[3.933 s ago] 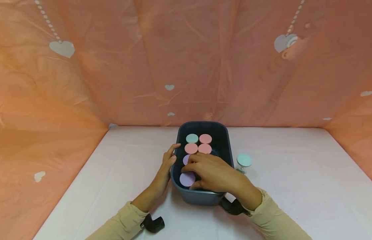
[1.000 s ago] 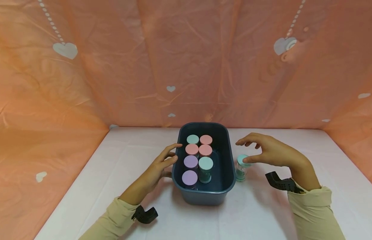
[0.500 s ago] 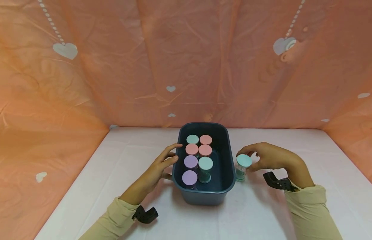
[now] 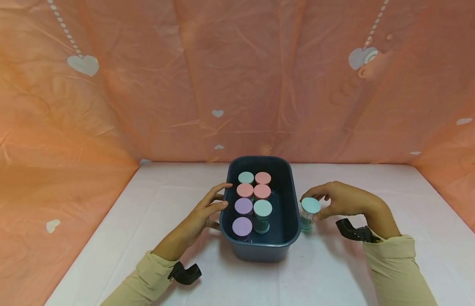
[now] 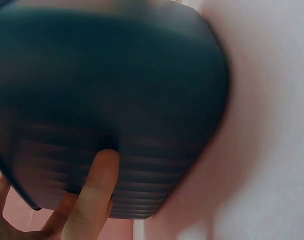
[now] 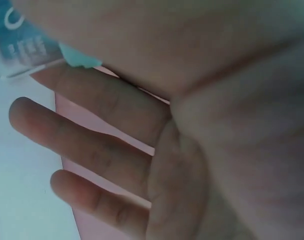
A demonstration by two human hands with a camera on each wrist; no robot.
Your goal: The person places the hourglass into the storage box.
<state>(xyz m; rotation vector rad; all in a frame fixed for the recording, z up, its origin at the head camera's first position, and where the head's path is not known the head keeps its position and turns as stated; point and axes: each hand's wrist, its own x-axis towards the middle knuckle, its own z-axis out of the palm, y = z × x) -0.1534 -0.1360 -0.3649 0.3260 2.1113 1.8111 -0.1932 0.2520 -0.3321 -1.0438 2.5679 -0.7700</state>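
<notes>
A dark blue container (image 4: pixel 259 251) stands mid-table, holding several small jars with pink, purple and mint lids. My left hand (image 4: pixel 199 216) rests against its left side, the index finger reaching its rim. In the left wrist view, extended fingers (image 5: pixel 94 195) touch the ribbed wall. Right of the container, my right hand (image 4: pixel 342 199) pinches a clear jar (image 4: pixel 308 222) with a mint lid, between thumb and fingers. The jar is upright, close to the container's wall. White print shows on the jar (image 6: pixel 24 47) in the right wrist view; the other fingers are spread loosely.
A white cloth covers the table (image 4: pixel 176 187). Orange sheeting with pale hearts (image 4: pixel 237 85) hangs behind and at both sides. Black wrist mounts (image 4: pixel 185 274) sit on both forearms.
Since the oldest frame, my right hand has left the container, where a mint-lidded jar now stands in the front right. It has come down round the outside jar. The left hand stays by the container.
</notes>
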